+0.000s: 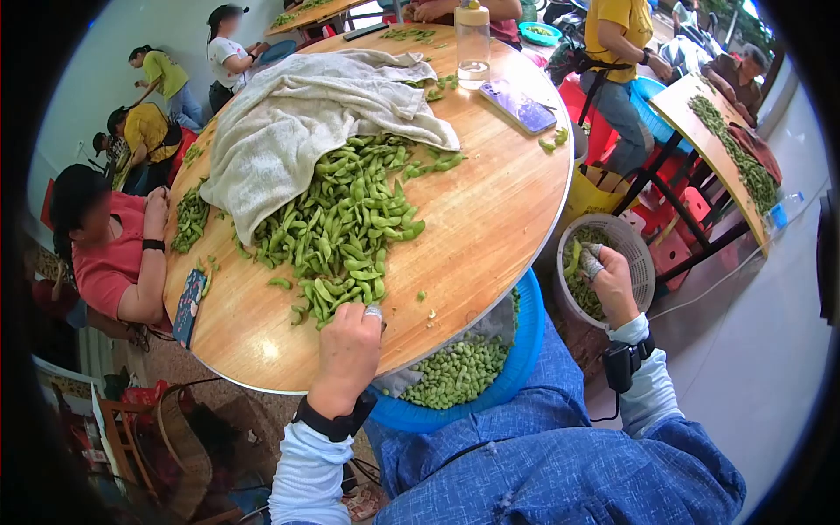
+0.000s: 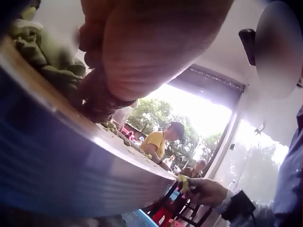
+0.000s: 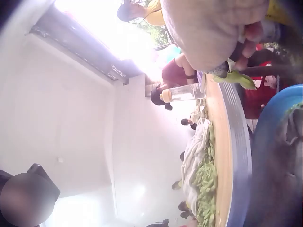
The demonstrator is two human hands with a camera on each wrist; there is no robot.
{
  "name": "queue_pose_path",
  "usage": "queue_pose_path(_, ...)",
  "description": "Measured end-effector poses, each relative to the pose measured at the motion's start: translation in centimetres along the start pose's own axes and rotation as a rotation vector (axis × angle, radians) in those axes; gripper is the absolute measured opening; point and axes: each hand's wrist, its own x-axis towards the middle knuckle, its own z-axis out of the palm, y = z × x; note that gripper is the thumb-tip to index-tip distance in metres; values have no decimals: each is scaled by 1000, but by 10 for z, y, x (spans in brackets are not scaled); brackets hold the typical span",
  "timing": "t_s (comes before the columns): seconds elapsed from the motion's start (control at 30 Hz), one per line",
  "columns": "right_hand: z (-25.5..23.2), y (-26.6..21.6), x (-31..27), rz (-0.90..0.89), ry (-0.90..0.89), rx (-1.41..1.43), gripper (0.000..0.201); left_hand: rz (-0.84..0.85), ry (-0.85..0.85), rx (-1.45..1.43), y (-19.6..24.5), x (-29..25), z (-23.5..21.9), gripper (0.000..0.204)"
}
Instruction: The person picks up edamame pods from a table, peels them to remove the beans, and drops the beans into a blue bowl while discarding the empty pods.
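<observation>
My left hand [image 1: 348,354] rests at the near edge of a heap of green soybean pods [image 1: 354,206] on the round wooden table [image 1: 490,227]. Its fingertips are mostly hidden behind the hand, with a silvery wrap on one finger; I cannot tell whether they pinch a pod. Out to the right, my right hand [image 1: 615,287] pinches a green soybean pod [image 3: 241,80] between wrapped thumb and fingers. That hand is over a white basket [image 1: 646,267] containing pods. Shelled beans [image 1: 459,372] fill a blue basin [image 1: 528,337] at my lap, under the table edge.
A pale cloth [image 1: 280,122] covers part of the heap. A clear bottle [image 1: 473,52] and a purple phone [image 1: 518,105] stand and lie toward the back right. Another phone [image 1: 187,306] lies at the left rim, beside a seated person in red [image 1: 109,254].
</observation>
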Motion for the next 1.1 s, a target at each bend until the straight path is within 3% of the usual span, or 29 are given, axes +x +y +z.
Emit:
queue_pose_path(0.3,12,-6,-4,11,-48,34,10,-168,58,-202,-8,-10,0,12)
queue_pose_path(0.47,-6,-8,3,21,92,32,10,-75,-43,-55,-8,-3,-6,5)
queue_pose_path(0.57,-4,-9,2,-59,28,-70,11,31,-111,13,-7,3,-3,3)
queue_pose_path(0.67,8,-3,-3,-142,-202,-355,12,98,-138,45,-7,6,-3,5)
queue_pose_path(0.7,18,4,-5,-257,-271,-338,14,110,-143,51,-7,7,-5,5)
queue_pose_path(0.77,29,24,-9,-66,-573,-289,18,55,-102,17,-4,6,-15,8)
queue_pose_path(0.83,39,19,-14,40,-683,-534,19,24,-78,-80,4,3,-30,10)
queue_pose_path(0.9,42,40,-15,-42,-548,-440,20,-20,-79,-234,22,-9,-41,11)
queue_pose_path(0.93,39,45,-11,-51,-514,-467,19,41,-101,-349,28,-17,-35,13)
queue_pose_path(0.97,39,33,-11,22,-496,-423,19,100,-118,-465,33,-24,-26,17)
queue_pose_path(1.07,36,23,-8,7,-475,-383,17,239,13,-572,40,-35,-5,23)
queue_pose_path(1.1,35,16,-9,23,-472,-402,17,178,3,-597,39,-36,-10,23)
